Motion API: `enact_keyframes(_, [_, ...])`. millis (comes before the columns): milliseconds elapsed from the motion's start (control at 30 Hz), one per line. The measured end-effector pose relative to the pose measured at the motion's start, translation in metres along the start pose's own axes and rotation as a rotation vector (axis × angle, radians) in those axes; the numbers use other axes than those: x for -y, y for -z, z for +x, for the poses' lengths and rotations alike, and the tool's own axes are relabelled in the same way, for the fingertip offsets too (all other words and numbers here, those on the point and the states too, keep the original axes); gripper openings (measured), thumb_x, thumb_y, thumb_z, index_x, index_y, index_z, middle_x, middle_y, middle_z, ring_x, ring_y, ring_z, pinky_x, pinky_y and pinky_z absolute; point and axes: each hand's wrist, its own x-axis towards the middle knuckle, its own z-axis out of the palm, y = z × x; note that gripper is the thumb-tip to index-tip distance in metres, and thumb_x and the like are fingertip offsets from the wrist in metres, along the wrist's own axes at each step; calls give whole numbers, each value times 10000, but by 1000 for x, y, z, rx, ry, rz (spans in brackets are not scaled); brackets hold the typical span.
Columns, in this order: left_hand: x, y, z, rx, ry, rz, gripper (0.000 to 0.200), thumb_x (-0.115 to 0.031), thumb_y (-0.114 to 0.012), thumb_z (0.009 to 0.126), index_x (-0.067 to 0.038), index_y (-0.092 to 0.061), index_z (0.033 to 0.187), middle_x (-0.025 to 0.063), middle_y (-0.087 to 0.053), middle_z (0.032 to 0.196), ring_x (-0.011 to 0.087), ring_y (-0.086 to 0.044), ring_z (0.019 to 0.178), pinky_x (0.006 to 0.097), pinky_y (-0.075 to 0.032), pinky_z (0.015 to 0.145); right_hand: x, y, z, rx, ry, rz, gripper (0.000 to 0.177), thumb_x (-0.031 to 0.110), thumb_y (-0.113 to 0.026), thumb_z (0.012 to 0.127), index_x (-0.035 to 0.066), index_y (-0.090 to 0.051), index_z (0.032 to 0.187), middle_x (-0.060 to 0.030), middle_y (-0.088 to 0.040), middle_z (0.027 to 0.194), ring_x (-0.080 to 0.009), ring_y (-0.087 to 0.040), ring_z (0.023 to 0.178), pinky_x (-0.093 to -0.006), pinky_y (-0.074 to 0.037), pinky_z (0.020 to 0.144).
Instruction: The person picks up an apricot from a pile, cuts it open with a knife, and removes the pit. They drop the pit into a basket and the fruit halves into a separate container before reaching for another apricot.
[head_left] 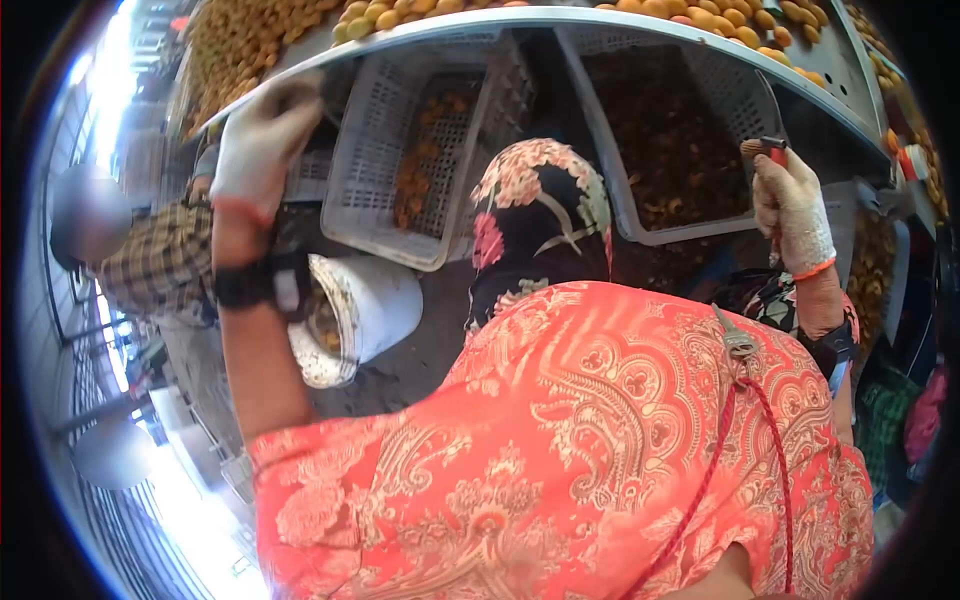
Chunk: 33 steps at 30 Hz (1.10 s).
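Observation:
My left hand (265, 145), in a white glove with an orange cuff, is raised at the metal table's rim (400, 28), beside a grey slatted crate (350, 130). Its fingers are bent but smeared by motion. My right hand (795, 210), also gloved, is closed around a small tool (776, 150) with red on its handle and a thin metal part pointing up; what kind of tool it is I cannot tell. That hand is near the right edge of a second crate (632, 205). Orange fruit (700, 18) like apricots lies on the table.
Orange pieces (420, 165) lie in the left crate, dark brown ones (660, 140) in the right crate. A white bucket (385, 305) lies tipped on the floor near my left arm. A person in a checked shirt (165, 245) is at the left. More fruit (240, 50) is heaped at the upper left.

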Motion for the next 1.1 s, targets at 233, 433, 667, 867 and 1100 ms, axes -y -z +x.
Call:
enact_keyframes(233, [152, 96, -221, -388, 483, -106, 175, -53, -676, 836, -40, -692, 1009, -15, -619, 792, 49, -492, 560, 196, -357, 483, -18, 3, -1, 22, 73, -94, 217, 206, -581, 966, 62, -606, 1127, 64, -436, 654, -20, -345, 427, -203, -258, 384])
enact_keyframes(433, [236, 111, -284, -512, 651, -86, 268, -9, -656, 818, -35, -657, 1085, -12, -596, 778, 105, -530, 556, 266, -409, 463, -28, -3, 1, -12, 50, -140, 124, 219, -599, 946, 129, -615, 1031, 73, -431, 598, -33, -360, 412, -215, -271, 363])
enact_keyframes(667, [234, 130, -155, -556, 430, -223, 273, -32, -659, 857, -38, -655, 1131, 15, -629, 934, 110, -566, 677, 235, -462, 564, -32, -2, -3, -99, 123, -227, 209, 220, -592, 913, 58, -633, 1039, -6, -535, 638, -110, -474, 453, -288, -367, 401])
enact_keyframes(867, [7, -5, 9, 82, 17, -428, 241, -128, -638, 927, -60, -657, 1158, -6, -641, 1001, 84, -602, 876, 228, -465, 708, -24, 7, 3, -102, 111, -212, 237, 209, -601, 902, 22, -639, 1042, -38, -611, 723, -126, -551, 571, -296, -449, 526])
enact_keyframes(1100, [-98, -195, 143, 390, -185, -171, 524, -80, -645, 838, -11, -567, 1352, 101, -584, 1349, 159, -606, 1018, 273, -505, 832, -10, 24, 9, -207, 125, -216, 255, 193, -603, 889, -16, -650, 1027, -105, -663, 797, -167, -600, 683, -331, -488, 652])
